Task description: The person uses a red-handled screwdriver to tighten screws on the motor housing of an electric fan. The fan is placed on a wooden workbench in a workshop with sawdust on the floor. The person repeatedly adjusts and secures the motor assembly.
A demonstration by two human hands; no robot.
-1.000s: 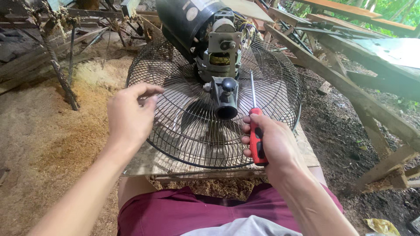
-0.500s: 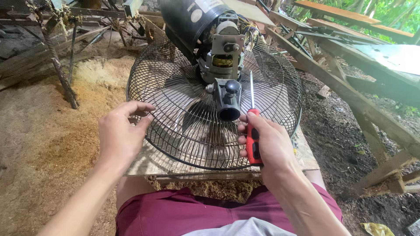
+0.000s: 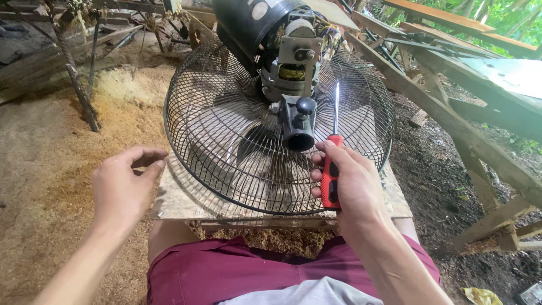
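The right hand (image 3: 353, 181) has its grip closed around a red-handled screwdriver (image 3: 331, 169), shaft upward, over the black fan cage (image 3: 226, 152) lying across the table (image 3: 180, 200). The left hand (image 3: 121, 189) hovers loosely curled, off the cage's left rim.

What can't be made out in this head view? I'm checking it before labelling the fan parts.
- Fan blades: head view, blurred behind the wire guard.
- Motor housing: top cut off by the upper edge.
- Screwdriver handle: partly covered by the right hand.
- Screwdriver tip: too small to tell its type.
- Left hand: palm faces away; fingers curled, apparently empty.
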